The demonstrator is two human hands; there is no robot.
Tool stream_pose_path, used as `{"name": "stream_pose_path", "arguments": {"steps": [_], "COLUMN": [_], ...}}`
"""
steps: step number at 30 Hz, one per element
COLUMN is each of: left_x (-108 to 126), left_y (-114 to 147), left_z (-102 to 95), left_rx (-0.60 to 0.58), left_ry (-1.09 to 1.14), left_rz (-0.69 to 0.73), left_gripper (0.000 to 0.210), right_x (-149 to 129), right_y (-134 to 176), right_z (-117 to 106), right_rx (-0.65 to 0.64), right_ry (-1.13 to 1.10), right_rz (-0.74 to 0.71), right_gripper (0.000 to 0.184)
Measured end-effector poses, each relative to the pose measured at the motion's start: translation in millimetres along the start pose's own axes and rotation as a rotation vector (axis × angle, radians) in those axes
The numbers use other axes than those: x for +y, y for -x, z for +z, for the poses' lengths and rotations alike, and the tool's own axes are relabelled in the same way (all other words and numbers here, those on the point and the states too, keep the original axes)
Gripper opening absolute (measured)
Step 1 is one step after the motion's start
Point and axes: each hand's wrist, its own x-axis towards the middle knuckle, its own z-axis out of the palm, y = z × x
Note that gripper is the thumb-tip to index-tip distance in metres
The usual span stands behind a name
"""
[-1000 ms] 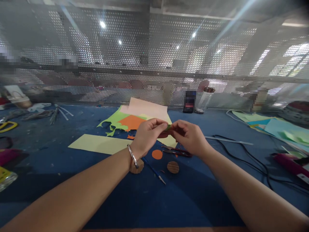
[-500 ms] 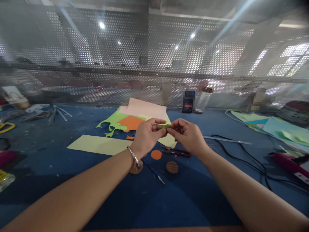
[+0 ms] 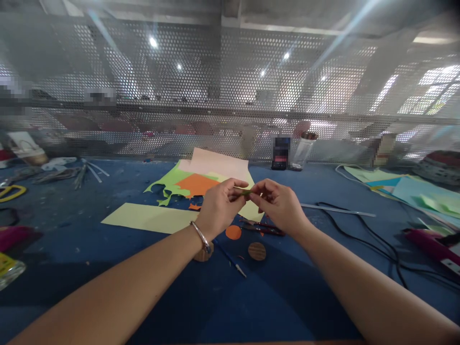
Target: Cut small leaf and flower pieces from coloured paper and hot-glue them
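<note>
Between the fingertips of both hands is a small green piece of paper (image 3: pixel 246 192), mostly hidden by the fingers. My left hand (image 3: pixel 223 200), with a silver bracelet at the wrist, pinches its left side. My right hand (image 3: pixel 278 201) pinches the right side. Under the hands lie an orange paper circle (image 3: pixel 233 233), dark-handled scissors (image 3: pixel 268 228) and a blue craft knife (image 3: pixel 232 260). One brown corrugated disc (image 3: pixel 257 251) lies in front, and another disc (image 3: pixel 204 254) is partly covered by my left wrist.
Behind the hands are a pink sheet (image 3: pixel 219 162), cut green paper (image 3: pixel 168 179), an orange sheet (image 3: pixel 196 184) and a pale strip (image 3: pixel 143 217). A phone (image 3: pixel 281 153) and a clear jar (image 3: pixel 304 152) stand at the back. A black cable (image 3: pixel 373 237) runs beside a magenta tool (image 3: pixel 429 244).
The green paper looks slimmer between my fingers, tilted more edge-on. Both hands stay in nearly the same place, and the whole view has shifted slightly.
</note>
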Motion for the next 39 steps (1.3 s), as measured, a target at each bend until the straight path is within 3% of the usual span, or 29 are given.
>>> {"name": "stream_pose_path", "arguments": {"steps": [4, 10, 22, 39], "left_x": [-2.5, -3.0, -8.8, -10.8], "left_y": [-2.7, -4.6, -7.2, -8.0], "left_z": [0.6, -1.7, -6.0, -8.8], "left_rx": [-0.021, -0.152, -0.213, -0.201], "left_ry": [0.152, 0.298, 0.201, 0.186], "left_rz": [-0.076, -0.265, -0.175, -0.110], "left_gripper": [0.036, 0.027, 0.031, 0.030], "right_x": [0.9, 2.2, 3.5, 0.0], "right_y": [0.4, -1.7, -3.6, -2.4], "right_z": [-1.3, -3.4, -5.4, -5.1], "right_rx": [0.003, 0.012, -0.034, -0.071], "right_ry": [-0.047, -0.082, -0.255, -0.308], "right_rz": [0.003, 0.030, 0.100, 0.133], "right_gripper": [0.014, 0.015, 0.030, 0.030]}}
